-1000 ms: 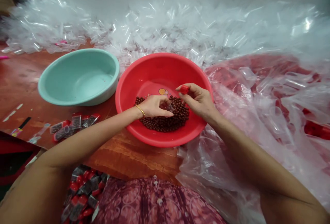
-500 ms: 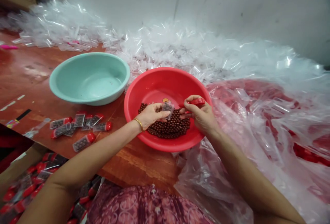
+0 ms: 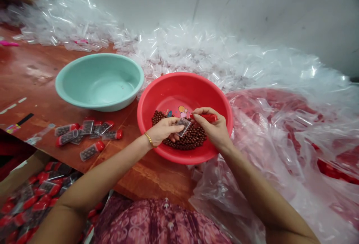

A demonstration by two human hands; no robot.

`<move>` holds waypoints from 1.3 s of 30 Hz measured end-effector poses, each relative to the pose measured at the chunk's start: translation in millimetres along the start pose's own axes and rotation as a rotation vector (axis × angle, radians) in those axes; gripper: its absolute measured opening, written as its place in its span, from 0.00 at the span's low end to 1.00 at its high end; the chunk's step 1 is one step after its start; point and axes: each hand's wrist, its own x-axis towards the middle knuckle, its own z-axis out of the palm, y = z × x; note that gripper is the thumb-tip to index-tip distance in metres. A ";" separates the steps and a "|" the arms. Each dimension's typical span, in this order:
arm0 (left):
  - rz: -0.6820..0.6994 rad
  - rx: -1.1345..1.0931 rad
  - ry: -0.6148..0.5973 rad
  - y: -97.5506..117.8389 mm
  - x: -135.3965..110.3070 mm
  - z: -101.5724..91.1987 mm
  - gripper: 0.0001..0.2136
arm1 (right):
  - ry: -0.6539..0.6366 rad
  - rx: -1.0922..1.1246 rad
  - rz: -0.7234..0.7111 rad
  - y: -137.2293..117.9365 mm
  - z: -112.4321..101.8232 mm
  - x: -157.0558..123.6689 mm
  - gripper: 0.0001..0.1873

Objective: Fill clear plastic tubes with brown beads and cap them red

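Note:
My left hand (image 3: 162, 131), with a gold bracelet at the wrist, grips a small clear plastic container (image 3: 184, 127) filled with dark round balls. It is tilted above the red basin (image 3: 217, 96). To its right, my right hand (image 3: 215, 128) is closed around red plastic caps (image 3: 209, 118); how many is hidden by the fingers. Its fingertips are close to the container's upper end, and I cannot tell whether they touch. Under both hands lies a heap of shiny brown balls (image 3: 190, 142) on the basin's floor, where a printed cartoon shows.
A pale turquoise basin (image 3: 98, 83) stands at the left. Nearer me lie several filled, red-capped containers (image 3: 91, 151), with more in a box (image 3: 42, 199) below the table edge. Clear empty containers (image 3: 179, 49) are piled along the wall. Plastic bags (image 3: 266, 154) cover the right side.
My right hand has come slightly closer to the container, with the caps turned lower in its grasp. The container in my left hand has changed its tilt a little. The view has shifted slightly.

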 end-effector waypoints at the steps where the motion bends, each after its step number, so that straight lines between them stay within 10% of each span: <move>1: -0.023 -0.040 -0.019 0.8 -0.6 -1.3 0.11 | -0.020 -0.040 -0.010 -1.4 -2.3 0.3 0.13; 14: 0.273 0.031 0.045 -6.1 -10.8 16.8 0.16 | -0.185 0.176 0.075 9.1 3.4 -8.5 0.15; 29: 0.473 0.213 0.141 -20.4 -7.2 15.1 0.12 | -0.335 -0.928 -0.178 -21.4 -22.2 -12.0 0.10; 34: 0.308 0.099 0.090 -16.4 -9.2 11.7 0.12 | -0.456 -0.568 -0.153 -22.0 -18.7 -8.1 0.14; 39: 0.221 -0.033 -0.009 -12.2 -13.0 8.6 0.15 | -0.246 -0.348 -0.201 -19.8 -10.7 -2.6 0.15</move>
